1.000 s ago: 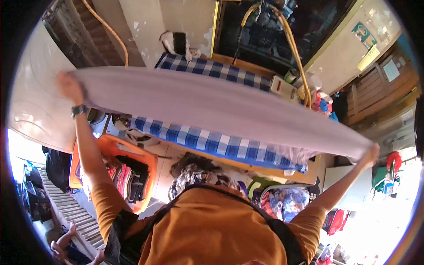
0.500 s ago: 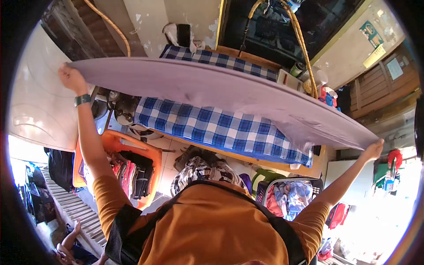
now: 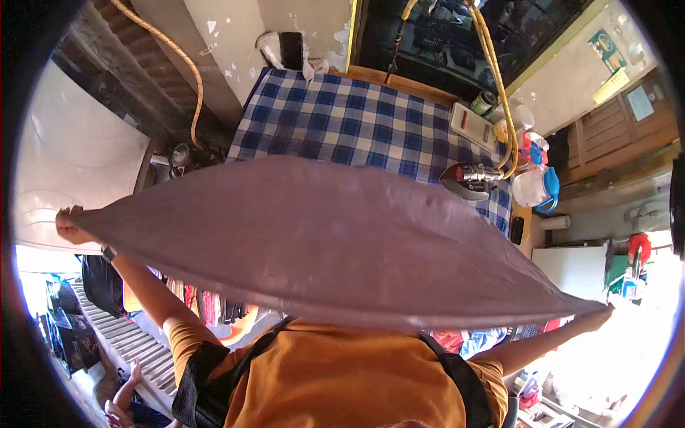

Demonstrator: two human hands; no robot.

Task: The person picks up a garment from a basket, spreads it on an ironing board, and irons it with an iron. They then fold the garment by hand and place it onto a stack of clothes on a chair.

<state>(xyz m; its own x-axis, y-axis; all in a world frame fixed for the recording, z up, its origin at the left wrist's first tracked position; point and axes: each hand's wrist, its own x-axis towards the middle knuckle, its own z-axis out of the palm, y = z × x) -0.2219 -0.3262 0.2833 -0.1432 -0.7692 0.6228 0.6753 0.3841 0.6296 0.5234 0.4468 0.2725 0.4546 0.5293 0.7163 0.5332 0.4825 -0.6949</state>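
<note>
A mauve-grey cloth (image 3: 321,235) is stretched wide in the air between my two hands, in front of my body. My left hand (image 3: 77,225) grips its left corner, fingers closed, out at the far left. At the far right, my right hand (image 3: 596,318) is closed round the opposite corner. Beyond the cloth lies a table covered in blue-and-white checked fabric (image 3: 335,118); the near part is hidden behind the cloth. A clothes iron (image 3: 467,187) stands on the checked cover to the right.
A yellow cord (image 3: 492,64) runs up from the iron. Behind it are a white tray (image 3: 471,127) and a blue-lidded pitcher (image 3: 539,187). An orange basket (image 3: 242,327) with clothes is partly covered below. Another person's leg (image 3: 127,389) shows at lower left.
Both hands have come down and nearer to me, spreading outward, with the cloth still held. The cloth now hangs closer to my chest, uncovering the back of the table and the iron.
</note>
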